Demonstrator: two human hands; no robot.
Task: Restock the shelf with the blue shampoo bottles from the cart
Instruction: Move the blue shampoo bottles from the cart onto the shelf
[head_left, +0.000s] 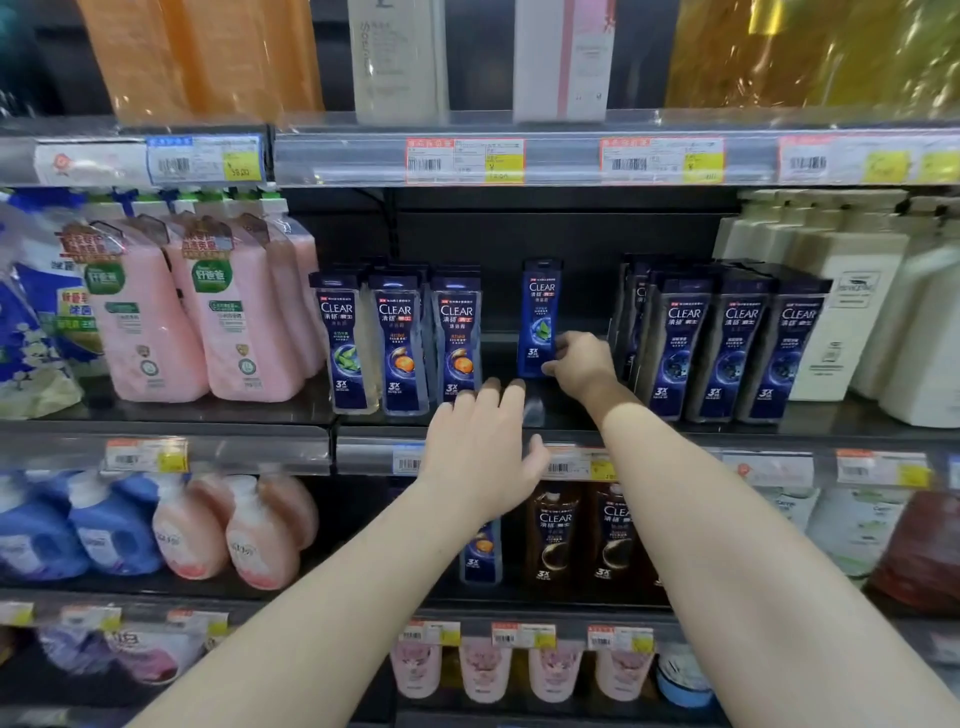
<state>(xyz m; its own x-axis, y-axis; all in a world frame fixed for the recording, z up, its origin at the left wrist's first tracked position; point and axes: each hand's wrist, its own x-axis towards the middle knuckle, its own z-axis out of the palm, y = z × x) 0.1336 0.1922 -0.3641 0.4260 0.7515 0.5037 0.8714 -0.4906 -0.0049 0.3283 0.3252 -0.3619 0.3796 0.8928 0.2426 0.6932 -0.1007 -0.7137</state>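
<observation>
A single blue shampoo bottle (539, 317) stands upright deep in the gap on the middle shelf (363, 447). My right hand (579, 364) grips its lower right side, fingers curled round it. My left hand (480, 447) reaches over the shelf's front edge with fingers straight, holding nothing, its fingertips close to the row of blue bottles (400, 343) on the left. Another group of blue bottles (727, 343) stands to the right of the gap. The cart is out of view.
Pink refill bottles (208, 312) stand at the left of the same shelf, white pump bottles (857, 312) at the right. The shelf below holds dark brown shampoo bottles (556, 535), blue and pink soap bottles. Price-tag strips line each shelf edge.
</observation>
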